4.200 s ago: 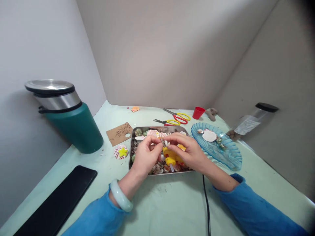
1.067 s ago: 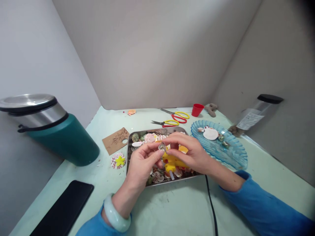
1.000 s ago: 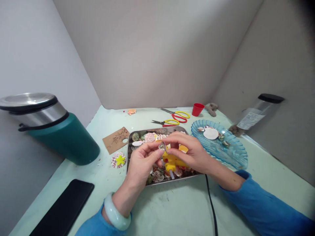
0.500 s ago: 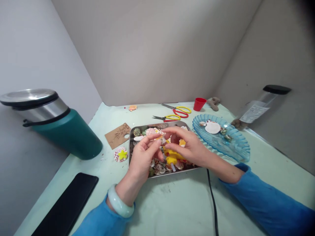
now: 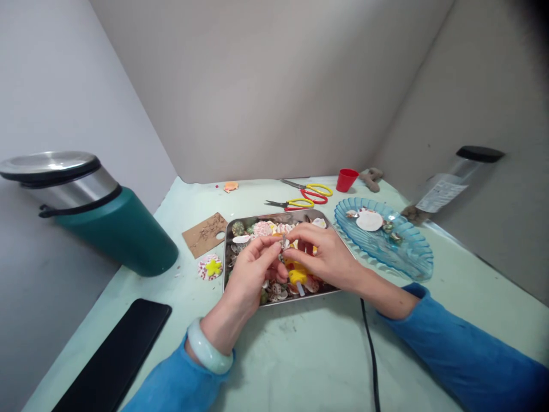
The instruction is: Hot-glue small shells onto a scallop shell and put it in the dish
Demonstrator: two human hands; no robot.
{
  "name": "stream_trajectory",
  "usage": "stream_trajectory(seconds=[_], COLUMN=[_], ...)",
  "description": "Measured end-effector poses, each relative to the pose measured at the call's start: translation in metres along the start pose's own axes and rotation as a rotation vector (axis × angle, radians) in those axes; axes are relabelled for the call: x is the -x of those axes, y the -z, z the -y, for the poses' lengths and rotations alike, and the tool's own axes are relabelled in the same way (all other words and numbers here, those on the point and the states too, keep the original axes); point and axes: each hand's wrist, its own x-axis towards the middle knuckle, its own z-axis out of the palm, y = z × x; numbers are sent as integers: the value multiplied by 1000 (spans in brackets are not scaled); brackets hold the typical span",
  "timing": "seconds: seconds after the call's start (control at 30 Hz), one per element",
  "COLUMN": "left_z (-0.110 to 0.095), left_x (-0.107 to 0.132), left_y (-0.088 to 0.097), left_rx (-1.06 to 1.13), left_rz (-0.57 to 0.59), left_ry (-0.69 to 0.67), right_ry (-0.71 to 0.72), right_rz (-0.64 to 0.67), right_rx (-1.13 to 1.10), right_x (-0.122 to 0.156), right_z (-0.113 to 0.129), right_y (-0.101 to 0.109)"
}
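A small pale shell [image 5: 284, 243] is pinched between the fingertips of my left hand [image 5: 253, 266] and my right hand [image 5: 323, 252]. The fingers cover most of it. Both hands hover over a metal tray [image 5: 274, 304] filled with many shells [image 5: 277, 290]. Inside the tray, below my right hand, lies a yellow glue gun [image 5: 297, 276] with a pale nozzle, partly hidden by the fingers. A round shell piece with a yellow star [image 5: 213, 267] rests on the table left of the tray.
A teal flask [image 5: 124, 229] and black phone [image 5: 115, 355] stand at left, near a brown card [image 5: 205, 234]. Behind the tray are scissors [image 5: 295, 203] and a red cup [image 5: 346, 180]. At right are a blue plate [image 5: 394, 263] with shells, a clear bottle [image 5: 444, 191] and a black cord [image 5: 372, 355].
The shell has been turned between my fingertips and now shows a narrower side. My right fingers have closed in nearer to the left ones.
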Motion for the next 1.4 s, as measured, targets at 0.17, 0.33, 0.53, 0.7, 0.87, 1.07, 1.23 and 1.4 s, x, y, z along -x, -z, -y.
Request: stream_trajectory(seconds=[0.17,0.33,0.53,0.7,0.87,1.07,1.23,1.4], left_z=[0,-2,-2,-3,-3,-2,-3,-4], left_x=[0,-1,1,2,2,1,2,3], left_y=[0,-1,-1,-2,-2,-1,-3,-4], left_rx=[16,44,27,43,36,36,-12,-12], left_rz=[-34,-53,-52,-82,-69,-23,-46,-36], left_ry=[-10,-27,-20,-47,-31,-52,-82,-84], right_ry=[95,135,146,167,164,173,202,220], right_rz=[14,30,22,-22,-59,-95,-109,-103], right_rx=[-13,-18,-10,4,17,52,123,120], right_x=[1,2,3,3,3,3,4,4], right_z=[-1,-3,-2,0,0,1,-1,-2], right_y=[-1,-2,-2,-3,-3,-2,-4,-4])
